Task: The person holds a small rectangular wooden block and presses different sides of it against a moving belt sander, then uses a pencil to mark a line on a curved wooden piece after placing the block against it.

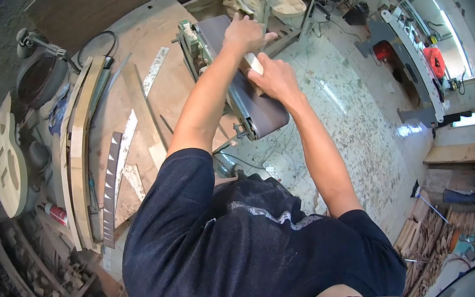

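A belt sander (269, 116) with a long grey-brown belt stands at the edge of the workbench. My left hand (244, 35) grips the upper end of a pale wooden piece (254, 61) over the belt. Nearer my body, my right hand (273, 76) holds the same piece, thumb along it. Much of the piece is hidden by my fingers and left forearm, so I cannot tell whether it touches the belt.
The workbench (147, 21) holds thin wood strips (140, 101) and curved boards (79, 164). A guitar-body-shaped cutout (8, 156) sits at far left. Wood offcuts (42, 273) lie lower left. A frame with cloth (244, 1) is at the back, a machine (397, 77) at right.
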Available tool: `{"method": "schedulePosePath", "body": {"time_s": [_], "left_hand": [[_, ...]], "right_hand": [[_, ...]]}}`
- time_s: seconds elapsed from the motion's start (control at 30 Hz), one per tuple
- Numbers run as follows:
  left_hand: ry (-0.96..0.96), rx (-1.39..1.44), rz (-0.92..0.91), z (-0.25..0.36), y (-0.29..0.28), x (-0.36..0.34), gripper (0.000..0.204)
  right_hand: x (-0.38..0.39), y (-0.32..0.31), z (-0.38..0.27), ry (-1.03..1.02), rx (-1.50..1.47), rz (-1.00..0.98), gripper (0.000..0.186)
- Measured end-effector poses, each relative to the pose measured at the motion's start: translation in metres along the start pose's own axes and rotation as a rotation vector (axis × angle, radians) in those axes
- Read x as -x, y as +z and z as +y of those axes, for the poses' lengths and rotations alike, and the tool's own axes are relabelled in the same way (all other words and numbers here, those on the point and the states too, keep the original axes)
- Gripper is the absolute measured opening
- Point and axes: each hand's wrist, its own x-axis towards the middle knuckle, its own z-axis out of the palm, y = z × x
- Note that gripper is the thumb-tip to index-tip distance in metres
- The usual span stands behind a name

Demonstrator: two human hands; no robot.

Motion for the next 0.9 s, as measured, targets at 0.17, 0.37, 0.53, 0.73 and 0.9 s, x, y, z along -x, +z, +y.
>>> {"method": "schedulePosePath", "body": {"time_s": [0.17,0.37,0.53,0.73,0.9], "left_hand": [[0.088,-0.01,0.1,0.0,0.01,-0.004,0.065],[0.231,-0.049,0.231,-0.01,0.017,-0.009,0.055],[0.136,0.202,0.069,0.015,-0.016,0.013,0.063],[0.195,0.104,0.069,-0.005,0.011,0.002,0.067],[0.203,0.03,0.072,0.0,0.013,-0.001,0.056]], "right_hand": [[-0.001,0.0,0.004,0.012,0.004,-0.003,0.037],[-0.003,-0.001,0.001,-0.004,-0.012,-0.001,0.039],[0.0,0.001,0.013,0.006,0.006,0.003,0.036],[-0.002,0.001,0.003,-0.021,-0.034,0.009,0.036],[-0.002,0.002,0.006,-0.023,-0.031,0.022,0.035]]}}
